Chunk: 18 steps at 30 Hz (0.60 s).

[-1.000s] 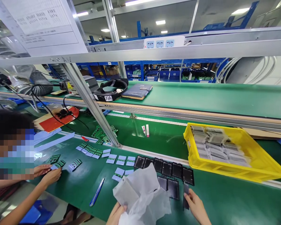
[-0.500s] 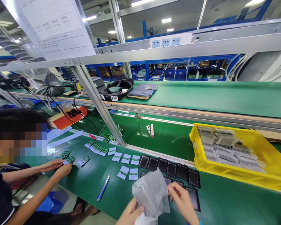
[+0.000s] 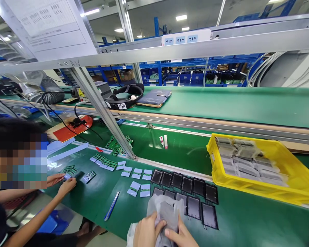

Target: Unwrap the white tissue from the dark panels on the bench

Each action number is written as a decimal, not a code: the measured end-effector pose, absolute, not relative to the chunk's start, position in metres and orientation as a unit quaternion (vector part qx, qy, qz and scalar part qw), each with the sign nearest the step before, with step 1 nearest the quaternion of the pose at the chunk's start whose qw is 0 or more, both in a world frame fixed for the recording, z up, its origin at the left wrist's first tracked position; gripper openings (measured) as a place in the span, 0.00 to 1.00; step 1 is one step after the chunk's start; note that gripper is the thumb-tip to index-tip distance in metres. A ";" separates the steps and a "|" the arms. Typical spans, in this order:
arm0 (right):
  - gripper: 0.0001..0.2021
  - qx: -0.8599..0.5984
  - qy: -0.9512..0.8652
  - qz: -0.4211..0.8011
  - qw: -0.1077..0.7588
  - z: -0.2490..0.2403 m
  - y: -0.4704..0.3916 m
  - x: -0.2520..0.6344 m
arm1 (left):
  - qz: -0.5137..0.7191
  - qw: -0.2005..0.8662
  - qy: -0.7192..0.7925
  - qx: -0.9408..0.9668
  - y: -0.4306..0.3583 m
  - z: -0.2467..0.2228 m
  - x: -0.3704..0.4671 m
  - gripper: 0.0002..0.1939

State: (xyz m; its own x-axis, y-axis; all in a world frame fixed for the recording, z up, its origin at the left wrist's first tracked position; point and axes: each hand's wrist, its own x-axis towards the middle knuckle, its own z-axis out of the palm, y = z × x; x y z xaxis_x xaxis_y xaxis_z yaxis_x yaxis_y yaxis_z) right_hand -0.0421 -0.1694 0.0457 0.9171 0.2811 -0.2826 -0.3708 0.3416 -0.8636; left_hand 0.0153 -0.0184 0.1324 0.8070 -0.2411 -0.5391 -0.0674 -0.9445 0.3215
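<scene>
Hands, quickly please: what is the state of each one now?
Left hand: closed on the translucent bag.
Right hand: fingers pinching the same bag.

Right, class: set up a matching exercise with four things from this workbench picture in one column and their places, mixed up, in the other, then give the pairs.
Things:
1. white wrapper
2. yellow crate
3. headset
4. blue pen

Places:
A. on the upper green shelf
B. held in both hands
C. lying on the green mat, left of the hands
D. at the right, filled with grey packets

Pairs: 1-B, 2-D, 3-A, 4-C
</scene>
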 end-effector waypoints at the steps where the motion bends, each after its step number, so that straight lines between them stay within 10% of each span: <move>1: 0.60 -0.511 0.067 0.175 0.839 0.045 -0.169 -0.043 | -0.298 0.148 -0.086 0.939 -0.020 0.133 0.014 0.19; 7: 0.25 -0.230 0.258 0.116 0.931 0.044 -0.175 -0.044 | -0.249 0.307 -0.153 0.906 -0.012 0.120 0.014 0.19; 18: 0.48 -0.095 0.293 0.148 0.940 0.033 -0.185 -0.041 | -0.090 0.422 -0.323 0.842 -0.014 0.114 0.016 0.13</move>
State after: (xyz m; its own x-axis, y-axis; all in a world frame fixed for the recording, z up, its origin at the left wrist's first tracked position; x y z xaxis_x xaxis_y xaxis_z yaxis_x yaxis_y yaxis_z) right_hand -0.0405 -0.1849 0.0327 0.7847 0.2229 -0.5785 -0.3343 0.9380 -0.0919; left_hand 0.0155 -0.0139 0.1144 0.7753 -0.6200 0.1201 -0.4674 -0.4355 0.7693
